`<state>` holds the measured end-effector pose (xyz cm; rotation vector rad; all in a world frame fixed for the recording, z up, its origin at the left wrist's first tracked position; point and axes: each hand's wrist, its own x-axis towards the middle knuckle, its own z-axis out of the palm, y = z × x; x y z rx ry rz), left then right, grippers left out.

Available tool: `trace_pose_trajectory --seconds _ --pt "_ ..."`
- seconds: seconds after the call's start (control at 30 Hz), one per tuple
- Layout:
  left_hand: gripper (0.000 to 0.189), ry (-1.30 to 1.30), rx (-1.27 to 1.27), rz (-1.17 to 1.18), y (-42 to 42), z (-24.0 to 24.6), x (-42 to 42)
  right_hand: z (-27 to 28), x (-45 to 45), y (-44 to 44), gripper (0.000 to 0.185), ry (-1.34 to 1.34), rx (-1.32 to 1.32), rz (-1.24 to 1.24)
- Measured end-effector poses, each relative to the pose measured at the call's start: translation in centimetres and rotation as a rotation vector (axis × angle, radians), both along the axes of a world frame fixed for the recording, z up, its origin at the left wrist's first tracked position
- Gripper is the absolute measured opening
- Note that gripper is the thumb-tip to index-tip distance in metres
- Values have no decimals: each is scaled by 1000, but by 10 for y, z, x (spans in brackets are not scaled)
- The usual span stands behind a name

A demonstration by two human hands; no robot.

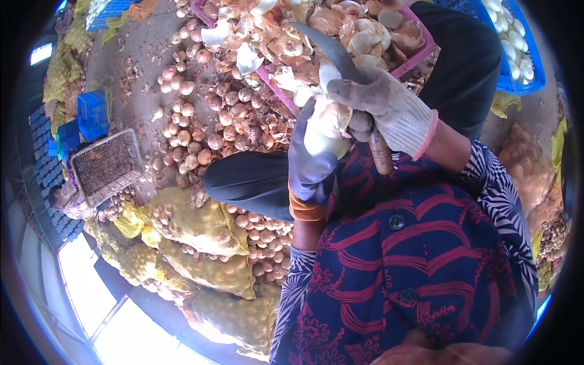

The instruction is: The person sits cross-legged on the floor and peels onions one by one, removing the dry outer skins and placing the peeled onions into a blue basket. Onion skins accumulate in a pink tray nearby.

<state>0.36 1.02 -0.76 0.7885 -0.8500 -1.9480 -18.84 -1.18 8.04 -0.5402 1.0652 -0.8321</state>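
Observation:
My left hand, in a purple-grey coated glove with an orange cuff, grips a partly peeled onion. White flesh shows at its lower end, and papery skin clings to its upper part. My right hand, in a white knit glove with a dirty grey palm, holds a curved knife by its wooden handle. The dark blade points up and left. Fingers of the right hand touch the onion's skin. Under both hands stands a pink crate heaped with onion skins and cut onion pieces.
Loose unpeeled onions cover the floor at left. Full yellow mesh sacks lie lower left. A blue crate of peeled onions stands upper right. A wire-mesh basket and a blue crate are far left, near another person.

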Motion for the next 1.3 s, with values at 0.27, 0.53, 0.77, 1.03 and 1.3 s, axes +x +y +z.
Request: trace_pose_trajectory --seconds 0.27,0.53,0.77,1.03,1.3 --pt "122 -47 62 59 9 2 -15 -51 -13 -2 31 -425 4 -351" --pt "110 -141 80 135 0 14 -30 -71 -27 -40 58 278 -531 -105" --pt "104 -472 -77 37 -5 -4 -23 -65 -13 10 40 943 -636 231" --pt "97 -67 53 132 0 14 -21 -11 -19 4 21 -23 38 19" --pt "95 -35 89 -6 5 11 -7 -5 -19 11 34 -27 -33 240"
